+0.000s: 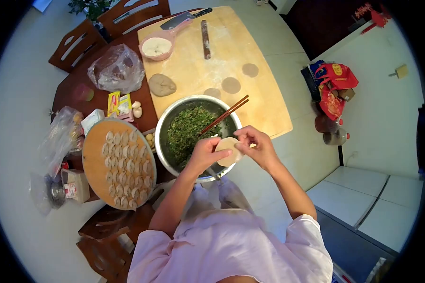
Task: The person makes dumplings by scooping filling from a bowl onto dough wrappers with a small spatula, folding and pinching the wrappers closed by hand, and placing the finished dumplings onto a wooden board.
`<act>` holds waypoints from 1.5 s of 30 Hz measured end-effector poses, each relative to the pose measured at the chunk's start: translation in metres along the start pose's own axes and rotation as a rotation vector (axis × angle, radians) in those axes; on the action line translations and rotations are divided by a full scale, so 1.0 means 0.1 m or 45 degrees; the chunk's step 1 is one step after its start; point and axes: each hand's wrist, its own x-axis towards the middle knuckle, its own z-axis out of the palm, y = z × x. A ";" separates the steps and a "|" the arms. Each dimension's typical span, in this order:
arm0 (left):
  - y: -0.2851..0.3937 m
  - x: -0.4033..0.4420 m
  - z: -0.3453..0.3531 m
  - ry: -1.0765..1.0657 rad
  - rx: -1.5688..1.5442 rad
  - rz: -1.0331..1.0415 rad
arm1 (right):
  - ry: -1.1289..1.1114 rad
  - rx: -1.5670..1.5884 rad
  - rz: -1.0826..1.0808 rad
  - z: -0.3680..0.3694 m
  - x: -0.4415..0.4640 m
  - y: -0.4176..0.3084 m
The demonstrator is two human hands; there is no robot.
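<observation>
A round dumpling wrapper [228, 150] is held between my two hands, over the near right rim of the metal bowl. My left hand [206, 154] pinches its left edge, thumb on top. At the upper right edge, my right hand [256, 147] grips it between thumb and fingers. Chopped green filling [189, 129] fills much of the steel bowl [161, 141]. A pair of brown chopsticks [226, 113] leans in the filling, tips down, handles past the rim. Several more wrappers [231, 85] lie flat on the wooden board [264, 104] beyond the bowl.
Left of the bowl, a round tray [92, 162] carries rows of folded dumplings [125, 160]. On the board are a dough lump [162, 85], a rolling pin [206, 40], a pink scoop of flour [157, 47] and a cleaver [182, 20]. Plastic bags [118, 68] crowd the table's left side.
</observation>
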 end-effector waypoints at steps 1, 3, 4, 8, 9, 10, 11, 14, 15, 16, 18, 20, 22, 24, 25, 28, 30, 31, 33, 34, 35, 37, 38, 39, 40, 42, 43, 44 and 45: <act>-0.04 -0.12 -0.07 0.101 -0.017 0.015 | 0.075 0.013 0.005 0.08 -0.05 -0.01; -0.12 -0.38 -0.23 0.311 -0.046 0.048 | 0.138 -0.346 -0.148 0.24 -0.18 0.10; -0.17 -0.52 -0.33 0.377 -0.116 0.053 | 0.098 -0.582 -0.212 0.33 -0.29 0.13; -0.36 -1.08 -0.73 0.570 -0.282 0.057 | -0.197 -1.114 -0.211 0.77 -0.70 0.22; -0.34 -1.21 -0.79 0.579 -0.382 0.100 | -0.290 -1.163 -0.141 0.86 -0.77 0.23; -0.33 -1.33 -0.84 0.589 -0.483 0.143 | -0.329 -1.231 -0.112 0.96 -0.81 0.30; -0.32 -1.44 -0.87 0.615 -0.523 0.146 | -0.335 -1.289 -0.089 1.03 -0.81 0.38; -0.41 -1.69 -1.01 0.671 -0.692 0.138 | -0.293 -1.399 -0.084 1.18 -0.77 0.47; -0.45 -1.74 -1.03 0.662 -0.720 0.120 | -0.241 -1.393 -0.122 1.22 -0.73 0.40; -0.48 -1.78 -1.05 0.652 -0.746 0.102 | -0.187 -1.386 -0.159 1.25 -0.68 0.36; -0.58 -1.81 -1.07 0.645 -0.735 0.072 | -0.140 -1.382 -0.288 1.33 -0.55 0.36; -0.67 -1.80 -1.09 0.595 -0.703 0.121 | -0.151 -1.425 -0.365 1.38 -0.43 0.38; -0.68 -1.79 -1.03 0.606 -0.693 0.179 | -0.152 -1.470 -0.330 1.43 -0.40 0.44; -0.67 -1.81 -0.97 0.655 -0.711 0.180 | -0.157 -1.509 -0.259 1.44 -0.41 0.44; -0.66 -1.82 -0.95 0.678 -0.718 0.179 | -0.157 -1.523 -0.201 1.43 -0.43 0.44; -0.68 -1.83 -0.93 0.717 -0.772 0.158 | -0.139 -1.490 -0.103 1.44 -0.51 0.58; -0.74 -1.81 -0.94 0.737 -0.793 0.166 | -0.105 -1.426 -0.055 1.49 -0.54 0.59; -0.76 -1.81 -0.95 0.748 -0.801 0.168 | -0.079 -1.385 -0.022 1.55 -0.57 0.52; -0.78 -1.82 -0.99 0.729 -0.799 0.135 | -0.027 -1.287 -0.013 1.62 -0.61 0.49; -0.79 -1.82 -1.00 0.718 -0.799 0.118 | -0.002 -1.232 -0.038 1.65 -0.63 0.49; -0.80 -1.81 -1.01 0.729 -0.799 0.114 | 0.024 -1.177 -0.062 1.66 -0.65 0.50; -0.81 -1.78 -1.02 0.751 -0.800 0.111 | 0.009 -1.116 -0.031 1.68 -0.68 0.49; -0.82 -1.77 -1.02 0.759 -0.807 0.121 | 0.001 -1.085 -0.018 1.69 -0.69 0.49; -0.83 -1.76 -1.03 0.767 -0.813 0.132 | 0.007 -1.049 -0.023 1.71 -0.71 0.50; -0.83 -1.75 -1.03 0.776 -0.819 0.142 | 0.012 -1.012 -0.029 1.71 -0.73 0.53; -0.82 -1.74 -1.02 0.816 -0.830 0.149 | 0.049 -0.886 -0.047 1.73 -0.78 0.58; -0.81 -1.73 -1.02 0.835 -0.836 0.153 | 0.081 -0.798 -0.060 1.74 -0.81 0.61; -0.81 -1.73 -1.02 0.867 -0.838 0.155 | 0.114 -0.710 -0.073 1.75 -0.83 0.64; -0.81 -1.72 -1.02 0.898 -0.841 0.158 | 0.103 -0.537 -0.010 1.75 -0.85 0.71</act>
